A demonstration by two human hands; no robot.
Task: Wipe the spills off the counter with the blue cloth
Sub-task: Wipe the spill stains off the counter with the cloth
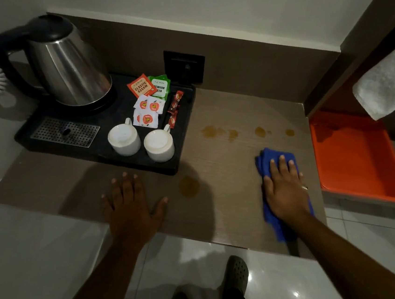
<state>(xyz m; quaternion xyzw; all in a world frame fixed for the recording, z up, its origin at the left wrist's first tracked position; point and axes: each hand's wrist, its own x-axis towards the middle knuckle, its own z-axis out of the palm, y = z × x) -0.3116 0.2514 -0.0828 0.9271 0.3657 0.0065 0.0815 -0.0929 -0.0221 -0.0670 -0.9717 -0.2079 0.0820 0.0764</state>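
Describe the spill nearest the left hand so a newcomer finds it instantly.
Start at the black tray holding the kettle. Off its front right corner, nearer the counter edge, lies one amber spill, right of the left hand. It sits alone; the others form a row farther back.

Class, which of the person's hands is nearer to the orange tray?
Right. The right hand lies flat on the blue cloth, just left of the orange tray. The left hand rests on the counter much farther left.

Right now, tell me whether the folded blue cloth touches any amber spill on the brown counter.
Apart. The head view shows bare counter between the blue cloth, pressed under the right hand, and every amber spill.
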